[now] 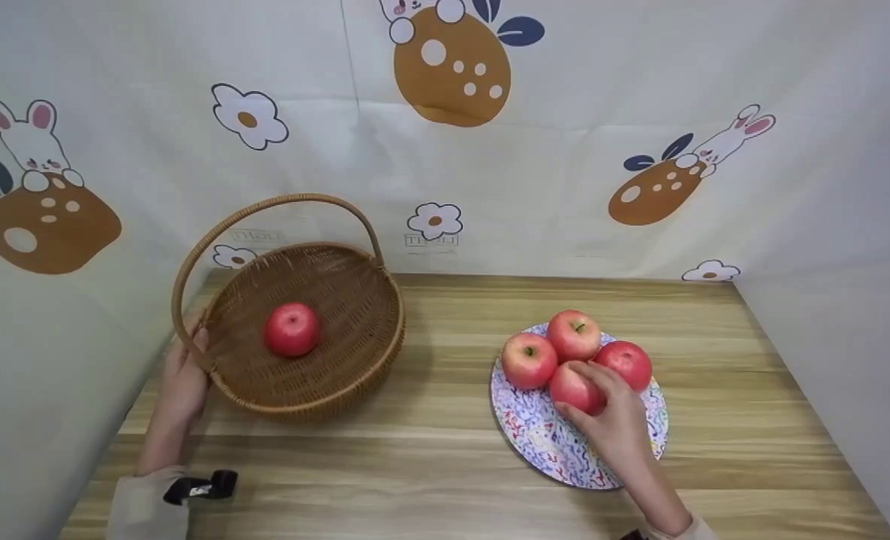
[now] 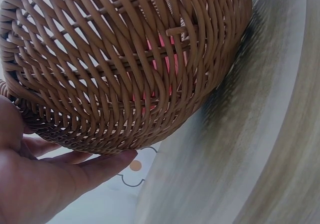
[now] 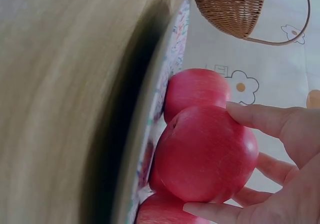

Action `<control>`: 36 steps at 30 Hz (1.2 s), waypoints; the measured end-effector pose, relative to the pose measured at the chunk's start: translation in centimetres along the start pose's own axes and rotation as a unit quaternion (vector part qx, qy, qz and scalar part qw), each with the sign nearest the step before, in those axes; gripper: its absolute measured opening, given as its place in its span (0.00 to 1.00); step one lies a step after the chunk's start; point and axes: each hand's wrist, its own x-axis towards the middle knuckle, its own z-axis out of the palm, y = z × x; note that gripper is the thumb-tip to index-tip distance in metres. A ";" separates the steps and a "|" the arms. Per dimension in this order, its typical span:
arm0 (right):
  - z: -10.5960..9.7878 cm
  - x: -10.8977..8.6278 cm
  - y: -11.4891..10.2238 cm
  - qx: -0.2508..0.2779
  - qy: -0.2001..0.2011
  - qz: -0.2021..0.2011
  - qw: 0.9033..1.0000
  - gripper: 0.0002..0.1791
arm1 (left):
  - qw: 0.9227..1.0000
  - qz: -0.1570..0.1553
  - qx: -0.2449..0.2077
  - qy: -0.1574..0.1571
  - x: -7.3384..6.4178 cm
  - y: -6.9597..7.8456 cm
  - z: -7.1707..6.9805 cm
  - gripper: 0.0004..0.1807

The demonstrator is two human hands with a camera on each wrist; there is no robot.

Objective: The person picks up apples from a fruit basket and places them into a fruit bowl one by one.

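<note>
On the left, a round wicker basket (image 1: 340,330) with an arched handle holds one red apple (image 1: 292,330). My left hand (image 1: 182,382) grips the basket's left side by the rim; in the left wrist view, fingers (image 2: 107,169) lie along the outer weave. Red shows through the gaps. To the right, several red apples sit on a round patterned plate (image 1: 542,442). My right hand (image 1: 614,420) has thumb and fingers around the front apple (image 1: 571,386), also seen close up in the right wrist view. Other apples (image 1: 529,361) touch or stand beside it.
A wood-grain table (image 1: 445,450) lies beneath basket and plate, with bare surface between them. A pale curtain (image 1: 565,172) printed with rabbits and flowers hangs behind and at both sides. A black strap (image 1: 201,487) shows at my left cuff.
</note>
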 end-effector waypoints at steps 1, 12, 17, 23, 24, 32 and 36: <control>0.1 0.0 0.1 0.000 0.000 -0.001 1.000 0.31 | 1.000 -0.002 0.001 0.002 0.1 0.0 0.0 0.33; 0.3 -0.1 0.1 -0.001 0.003 0.012 1.000 0.33 | 1.000 -0.001 -0.010 0.004 0.0 0.0 0.1 0.33; 0.6 -0.1 0.2 -0.005 0.018 -0.002 1.000 0.34 | 1.000 0.008 0.003 0.004 -0.2 0.0 -0.1 0.34; 0.9 -0.1 0.2 -0.005 0.016 0.010 1.000 0.34 | 1.000 0.003 0.020 0.012 -0.1 -0.3 -0.3 0.34; 0.9 -0.1 0.2 -0.005 0.015 0.014 1.000 0.35 | 1.000 0.002 0.015 0.013 -0.1 -0.3 -0.3 0.33; 0.9 -0.2 0.2 -0.024 0.010 0.019 0.999 0.36 | 1.000 -0.002 -0.007 0.023 0.3 -0.3 -0.1 0.32; 0.9 -0.2 0.0 -0.049 -0.005 0.032 0.998 0.40 | 1.000 -0.019 0.003 0.020 0.3 -0.2 -0.1 0.32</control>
